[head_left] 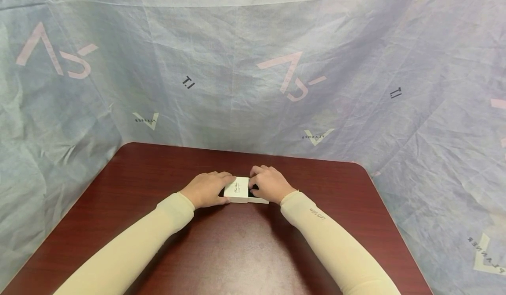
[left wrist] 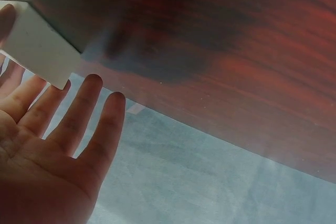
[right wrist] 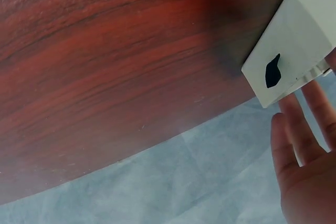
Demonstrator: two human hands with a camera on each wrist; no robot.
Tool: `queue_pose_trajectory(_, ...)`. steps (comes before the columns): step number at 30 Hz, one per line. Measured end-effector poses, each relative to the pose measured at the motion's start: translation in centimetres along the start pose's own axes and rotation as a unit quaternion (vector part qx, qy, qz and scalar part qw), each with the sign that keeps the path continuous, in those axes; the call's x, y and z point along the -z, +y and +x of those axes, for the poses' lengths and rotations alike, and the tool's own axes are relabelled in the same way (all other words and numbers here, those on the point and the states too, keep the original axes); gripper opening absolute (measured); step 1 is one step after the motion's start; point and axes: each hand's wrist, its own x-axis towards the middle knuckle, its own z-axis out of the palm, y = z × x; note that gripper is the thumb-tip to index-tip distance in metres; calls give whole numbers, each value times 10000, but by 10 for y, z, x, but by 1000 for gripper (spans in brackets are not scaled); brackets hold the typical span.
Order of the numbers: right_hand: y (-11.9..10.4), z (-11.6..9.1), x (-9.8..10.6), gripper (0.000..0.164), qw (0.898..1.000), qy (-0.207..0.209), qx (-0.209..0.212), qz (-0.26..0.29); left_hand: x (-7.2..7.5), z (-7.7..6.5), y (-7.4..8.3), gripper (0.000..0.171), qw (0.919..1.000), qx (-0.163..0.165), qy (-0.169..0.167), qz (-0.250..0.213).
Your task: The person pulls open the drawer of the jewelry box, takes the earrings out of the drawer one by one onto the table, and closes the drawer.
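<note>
A small white sliding box [head_left: 237,186] with dark printing on its lid lies on the table. Its drawer [head_left: 258,200] sticks out to the right from the sleeve, and the inside is black. My left hand [head_left: 207,189] grips the sleeve from the left, thumb along the front edge and fingers towards the back. At the drawer is my right hand [head_left: 272,185], with bent fingers over its opening; what the fingertips touch inside is hidden. In the right wrist view the drawer's white end [right wrist: 283,51] shows a dark hole, and fingers [right wrist: 299,124] lie by its upper edge.
The box stands on a dark red wood-grain table [head_left: 221,251] with rounded far corners. Grey printed cloth [head_left: 233,110] hangs behind the table and along both sides.
</note>
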Motion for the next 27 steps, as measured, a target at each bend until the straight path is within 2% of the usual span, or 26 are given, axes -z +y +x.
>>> queue_pose_trajectory(12, 0, -2, -5, 14, 9990, 383, 177, -147, -2, 0, -1, 76, 10000, -24, 59, -27)
queue_pose_trajectory(27, 3, -4, -7, 11, 9982, 549, 176, -180, -2, 1, -1, 76, 10000, -15, 49, -68)
